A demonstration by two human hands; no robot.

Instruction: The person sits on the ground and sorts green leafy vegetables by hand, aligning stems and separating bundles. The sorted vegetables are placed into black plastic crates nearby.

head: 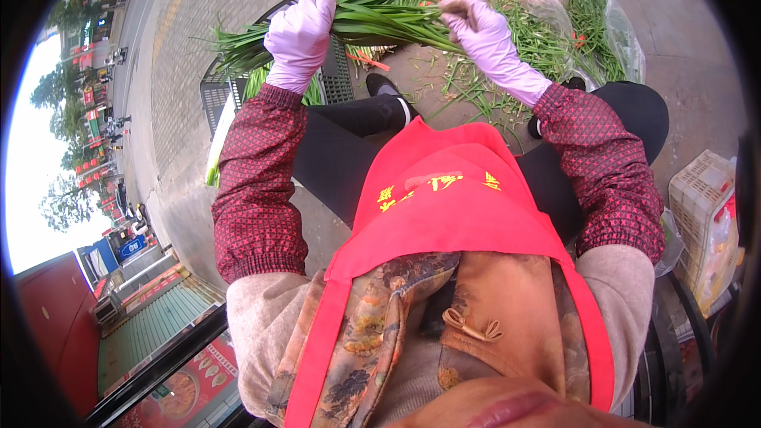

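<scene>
My left hand [300, 38], in a lavender glove, is closed around a bunch of long green garlic chives [383, 18]. Their leafy tips stick out to the left of the fist. The pale stem ends fan out to the right in two layers. My right hand [481, 38], gloved alike, has its thumb and fingertips pinched at the stem ends of the lower layer. Which stalks it pinches is too small to make out. Below the left hand stands a dark plastic crate [339, 74] with more chives in it.
Loose chive trimmings [469, 86] litter the ground between my feet. A clear plastic bag [618, 24] of greens lies beyond my right arm. Bundled stalks with an orange tie [370, 59] lie by the crate. At the right stands a cream plastic crate [692, 208].
</scene>
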